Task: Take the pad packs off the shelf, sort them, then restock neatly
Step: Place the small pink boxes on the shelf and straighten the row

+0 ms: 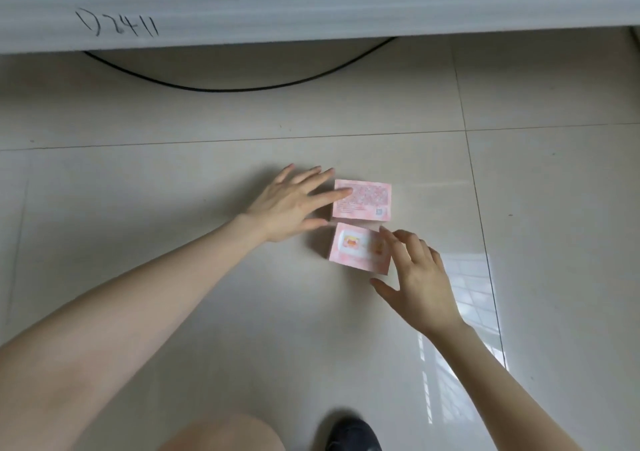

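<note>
Far pack (363, 201): pink, flat on the tiled floor (173, 173), printed side with small text up.
Near pack (351, 251): pink, flat, slightly skewed, just beside the far pack; whether their edges touch cannot be told.
Left hand (291, 205): fingers straight and spread wide, index tip on the far pack's left edge, holding nothing.
Right hand (422, 281): fingers loosely spread, tips at the near pack's right edge, thumb apart, no grip.
Board (311, 7): white, handwritten marks, along the top.
Cable (239, 87): black, curving below the board.
Shoe (353, 433): dark, at the bottom edge.
</note>
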Demonstrator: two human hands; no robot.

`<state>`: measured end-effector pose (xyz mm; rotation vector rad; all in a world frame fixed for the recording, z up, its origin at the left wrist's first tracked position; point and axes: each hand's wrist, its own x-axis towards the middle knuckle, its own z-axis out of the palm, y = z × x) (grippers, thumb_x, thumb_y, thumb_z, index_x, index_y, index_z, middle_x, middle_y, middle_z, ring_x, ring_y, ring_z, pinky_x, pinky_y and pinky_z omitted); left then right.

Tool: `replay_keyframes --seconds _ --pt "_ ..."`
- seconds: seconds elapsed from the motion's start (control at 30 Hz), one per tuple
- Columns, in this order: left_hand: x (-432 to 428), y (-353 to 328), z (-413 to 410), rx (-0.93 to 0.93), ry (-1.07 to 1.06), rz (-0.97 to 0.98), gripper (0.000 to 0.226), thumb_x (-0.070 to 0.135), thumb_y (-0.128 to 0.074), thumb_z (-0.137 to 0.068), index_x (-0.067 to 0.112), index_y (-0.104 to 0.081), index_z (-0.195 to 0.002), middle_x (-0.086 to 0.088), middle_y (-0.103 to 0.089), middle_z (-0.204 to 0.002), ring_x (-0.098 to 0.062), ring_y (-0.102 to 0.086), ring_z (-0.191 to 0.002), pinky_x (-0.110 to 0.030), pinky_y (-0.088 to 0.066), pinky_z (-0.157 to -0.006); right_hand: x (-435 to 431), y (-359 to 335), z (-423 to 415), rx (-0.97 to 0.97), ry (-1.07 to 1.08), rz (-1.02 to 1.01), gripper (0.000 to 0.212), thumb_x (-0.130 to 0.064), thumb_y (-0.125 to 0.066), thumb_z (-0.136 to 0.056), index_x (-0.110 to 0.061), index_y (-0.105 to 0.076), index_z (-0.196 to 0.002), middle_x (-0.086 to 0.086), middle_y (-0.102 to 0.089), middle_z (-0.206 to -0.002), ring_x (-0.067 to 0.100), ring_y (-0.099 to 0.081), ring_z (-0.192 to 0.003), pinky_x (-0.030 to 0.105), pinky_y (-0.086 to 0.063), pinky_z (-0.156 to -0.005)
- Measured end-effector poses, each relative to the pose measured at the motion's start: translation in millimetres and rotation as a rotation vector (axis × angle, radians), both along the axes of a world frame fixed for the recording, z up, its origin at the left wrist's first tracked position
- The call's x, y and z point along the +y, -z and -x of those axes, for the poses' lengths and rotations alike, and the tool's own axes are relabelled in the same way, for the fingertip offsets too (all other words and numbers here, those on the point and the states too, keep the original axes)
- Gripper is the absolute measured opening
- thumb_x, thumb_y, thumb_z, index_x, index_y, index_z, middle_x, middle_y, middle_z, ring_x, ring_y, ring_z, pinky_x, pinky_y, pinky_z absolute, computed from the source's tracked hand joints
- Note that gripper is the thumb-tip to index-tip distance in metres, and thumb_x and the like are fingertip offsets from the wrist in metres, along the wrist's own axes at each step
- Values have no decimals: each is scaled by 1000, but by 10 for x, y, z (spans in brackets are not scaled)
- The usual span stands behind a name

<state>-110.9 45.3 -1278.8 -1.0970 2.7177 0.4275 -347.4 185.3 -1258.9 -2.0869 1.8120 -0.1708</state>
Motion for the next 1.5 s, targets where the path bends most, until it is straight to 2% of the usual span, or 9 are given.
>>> replay_keyframes --seconds 0.17,0.3,0.47,0.53,0.77,0.9,1.0,1.2,1.5 --pt "-98 -3 160 109 -19 -16 62 45 -55 -94 24 -35 -149 -5 -21 -161 -24 -22 -148 -44 -18 -118 -98 5 -13 -104 35 -80 57 -22 -79 -76 -8 -57 -126 9 -56 -117 32 -59 -101 38 -50 -75" --pt "-128 9 243 197 -79 -81 56 33 -63 -92 15 -44 -142 -8 -29 -157 -28 -31 -142 -40 -31 -112 -143 13 34 -195 72 -189 59 -23 -76 -77 -15 -49 -129 -2 -55 -120 22 -55 -107 33 -48 -69" --pt "-75 1 284 295 -144 -160 51 25 -70 -87 12 -46 -131 -5 -44 -135 -29 -55 -110 -45 -49 -84 -120 -14 97 -275 109 -305 61 -18 -79 -70 -14 -49 -123 -3 -54 -117 19 -54 -103 39 -51 -78" --pt "-46 -4 268 310 -169 -188 53 23 -71 -85 14 -46 -131 -3 -45 -132 -30 -57 -104 -46 -50 -79 -109 -35 113 -303 127 -341 60 -17 -80 -68 -14 -49 -120 -2 -54 -115 19 -53 -102 41 -50 -81" --pt "103 -113 142 272 -256 -265 59 21 -72 -83 18 -42 -134 -1 -43 -132 -33 -58 -100 -46 -51 -79 -30 -243 125 -300 169 -401 59 -15 -79 -65 -15 -50 -116 -2 -53 -111 21 -53 -101 45 -51 -82" --pt "252 -314 15 269 -298 -290 58 21 -71 -84 20 -42 -134 1 -43 -132 -31 -58 -97 -39 -48 -77 71 -483 103 -296 182 -436 58 -15 -79 -66 -14 -50 -116 -2 -54 -112 21 -53 -101 45 -51 -83" --pt "376 -541 -83 270 -337 -310 58 20 -69 -86 22 -39 -136 3 -42 -133 -30 -57 -99 -36 -46 -78 145 -726 68 -301 185 -451 58 -14 -79 -66 -13 -50 -116 -1 -55 -112 22 -53 -102 46 -51 -82" --pt "628 -1201 -225 226 -417 -307 79 22 -69 -87 24 -22 -150 -2 -40 -136 -33 -57 -100 -36 -43 -77 248 -1405 -14 -290 197 -464 57 -15 -77 -67 -13 -51 -117 -2 -55 -112 21 -53 -101 43 -51 -78" --pt "912 -2673 -386 256 -474 -286 69 21 -73 -85 13 -37 -143 -2 -41 -137 -29 -58 -110 -38 -47 -86 258 -2900 -32 -310 180 -453 60 -16 -79 -65 -13 -51 -118 -2 -55 -113 21 -53 -102 43 -51 -80"
